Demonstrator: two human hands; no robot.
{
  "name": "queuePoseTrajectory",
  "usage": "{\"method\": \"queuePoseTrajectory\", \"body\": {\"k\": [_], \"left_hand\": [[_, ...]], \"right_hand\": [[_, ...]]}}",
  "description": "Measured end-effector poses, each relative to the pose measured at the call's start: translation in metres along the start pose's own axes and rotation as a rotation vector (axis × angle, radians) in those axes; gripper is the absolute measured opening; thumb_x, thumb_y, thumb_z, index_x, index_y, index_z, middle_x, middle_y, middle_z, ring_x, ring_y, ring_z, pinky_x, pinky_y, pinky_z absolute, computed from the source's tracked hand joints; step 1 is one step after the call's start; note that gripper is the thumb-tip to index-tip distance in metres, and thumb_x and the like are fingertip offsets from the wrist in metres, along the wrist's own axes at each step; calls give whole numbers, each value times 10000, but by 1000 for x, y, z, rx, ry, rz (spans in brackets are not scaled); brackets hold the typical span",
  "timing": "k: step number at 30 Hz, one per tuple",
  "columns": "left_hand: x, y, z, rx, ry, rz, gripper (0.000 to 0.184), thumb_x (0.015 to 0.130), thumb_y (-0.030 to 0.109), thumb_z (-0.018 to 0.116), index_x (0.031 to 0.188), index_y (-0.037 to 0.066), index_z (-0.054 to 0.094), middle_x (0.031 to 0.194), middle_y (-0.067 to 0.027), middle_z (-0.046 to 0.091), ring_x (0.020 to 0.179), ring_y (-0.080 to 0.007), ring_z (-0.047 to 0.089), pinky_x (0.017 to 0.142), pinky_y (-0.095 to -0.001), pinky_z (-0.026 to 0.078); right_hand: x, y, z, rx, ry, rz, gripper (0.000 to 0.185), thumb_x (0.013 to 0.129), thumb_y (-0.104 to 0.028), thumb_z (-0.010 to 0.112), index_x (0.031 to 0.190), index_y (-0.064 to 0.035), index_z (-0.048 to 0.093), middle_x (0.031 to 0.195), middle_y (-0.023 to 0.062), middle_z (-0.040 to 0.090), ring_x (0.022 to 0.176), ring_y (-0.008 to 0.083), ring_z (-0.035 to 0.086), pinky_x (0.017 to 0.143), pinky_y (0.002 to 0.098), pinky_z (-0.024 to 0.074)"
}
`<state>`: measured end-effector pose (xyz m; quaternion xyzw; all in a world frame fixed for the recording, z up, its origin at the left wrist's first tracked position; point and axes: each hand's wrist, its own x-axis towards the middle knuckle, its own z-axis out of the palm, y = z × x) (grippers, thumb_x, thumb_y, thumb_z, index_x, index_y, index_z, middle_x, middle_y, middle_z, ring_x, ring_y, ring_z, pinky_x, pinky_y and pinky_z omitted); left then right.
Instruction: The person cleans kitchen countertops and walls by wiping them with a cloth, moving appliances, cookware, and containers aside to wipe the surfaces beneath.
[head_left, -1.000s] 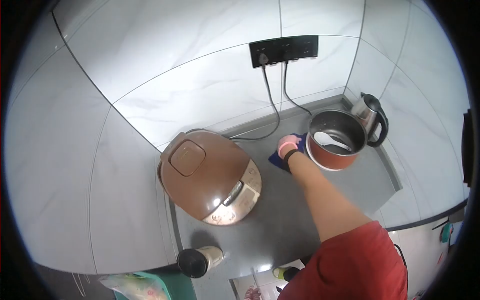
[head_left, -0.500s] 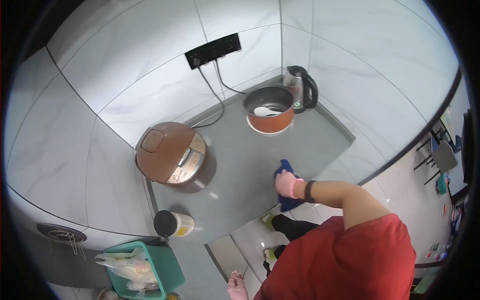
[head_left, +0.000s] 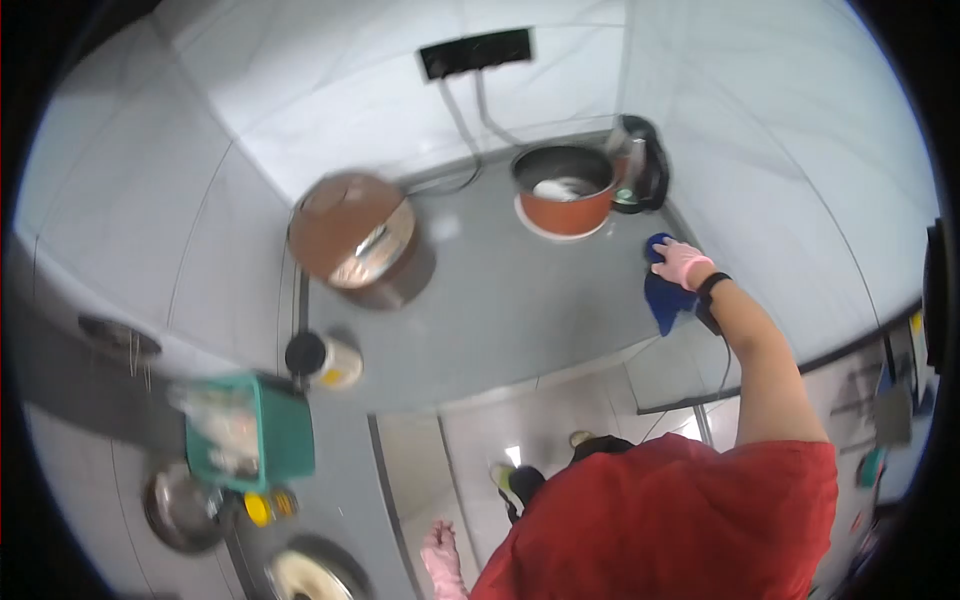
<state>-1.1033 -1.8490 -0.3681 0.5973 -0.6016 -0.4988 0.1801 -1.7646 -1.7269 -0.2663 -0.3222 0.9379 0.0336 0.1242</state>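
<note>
My right hand [head_left: 683, 264], in a pink glove, presses a dark blue cloth [head_left: 665, 300] on the right end of the grey counter [head_left: 500, 290]. Its fingers are bent over the cloth, below the kettle [head_left: 640, 165]. Just left of the kettle stands an orange pot [head_left: 566, 205] on a white round mat, with a white spoon [head_left: 556, 190] inside. My left hand [head_left: 443, 556], also gloved in pink, hangs low near the bottom edge, its fingers loosely apart with nothing visible in them.
A brown rice cooker [head_left: 355, 235] stands at the counter's left, with a black-lidded jar [head_left: 335, 362] below it. Lower left are a teal basket [head_left: 285, 430] holding plastic bags, a yellow-lidded jar [head_left: 259, 509] and a pan [head_left: 183, 507]. A black socket strip [head_left: 477, 53] is on the wall.
My right hand and the cloth have gone from beside the pot to the counter's front, then over to its right edge. The view has shifted, bringing my left hand and the lower-left items more into sight.
</note>
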Motion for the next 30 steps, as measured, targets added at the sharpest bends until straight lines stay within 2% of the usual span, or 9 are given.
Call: {"method": "queuePoseTrajectory", "body": {"k": [3, 5, 10, 14, 23, 25, 27, 29, 30], "left_hand": [[-33, 5, 34, 114, 15, 15, 274, 911, 87, 511, 1139, -27, 610, 950, -121, 688, 869, -174, 646, 790, -284, 501], [-65, 15, 65, 41, 54, -62, 277, 912, 84, 506, 1147, -24, 606, 959, -123, 687, 885, -179, 647, 803, -284, 500], [-125, -14, 135, -16, -5, -122, 314, 914, 61, 488, 1205, -35, 559, 994, -145, 670, 928, -180, 633, 850, -280, 488], [-154, -31, 163, -317, -32, -186, 327, 907, 41, 495, 1220, -35, 547, 990, -143, 670, 907, -170, 626, 848, -277, 484], [-227, -10, 159, 12, 139, -199, 320, 911, 91, 480, 1207, 10, 573, 979, -115, 686, 911, -178, 638, 838, -301, 492], [-253, -22, 157, -16, 190, -219, 325, 901, 79, 490, 1208, 14, 573, 1011, -139, 684, 943, -208, 652, 835, -310, 498], [-284, -40, 157, -109, 266, -284, 324, 908, 70, 506, 1221, 8, 566, 1005, -102, 682, 914, -143, 616, 810, -256, 483], [-318, -49, 152, -131, 327, -251, 343, 900, 105, 499, 1227, 22, 562, 1042, -165, 678, 969, -261, 655, 854, -339, 502], [-350, -59, 159, -160, 376, -297, 343, 900, 105, 499, 1227, 22, 562, 1042, -165, 678, 969, -261, 655, 854, -339, 502]], "right_hand": [[34, 22, 67, 42, -38, -26, 733, 831, -472, 583, 1447, -175, 318, 1508, 149, 263, 1364, 368, 279, 1110, 419, 270], [18, 1, 70, -106, 42, 38, 774, 827, -497, 587, 1465, -189, 278, 1518, 138, 244, 1374, 385, 248, 1119, 465, 230], [28, 23, 111, -88, 393, -50, 672, 789, -457, 620, 1390, -229, 423, 1448, 95, 387, 1282, 380, 376, 1015, 527, 321], [25, 16, 110, -15, 392, -4, 605, 802, -440, 609, 1355, -238, 471, 1408, 73, 435, 1221, 352, 434, 960, 508, 366], [-39, -84, 134, 82, 454, -423, 498, 760, -320, 649, 1244, -225, 580, 1315, 67, 520, 1113, 307, 495, 901, 439, 426], [-58, -116, 147, 94, 396, -523, 463, 767, -316, 649, 1221, -240, 598, 1331, 36, 509, 1110, 264, 489, 879, 413, 421], [-85, -145, 150, 100, 303, -615, 476, 757, -299, 665, 1224, -236, 596, 1343, 42, 501, 1137, 266, 485, 901, 420, 423], [-111, -166, 163, 511, -11, -629, 465, 756, -276, 675, 1207, -185, 608, 1318, 85, 519, 1259, 347, 429, 1011, 421, 392], [-135, -179, 173, 486, -48, -690, 465, 756, -276, 675, 1207, -185, 608, 1318, 85, 519, 1259, 347, 429, 1011, 421, 392]]}}
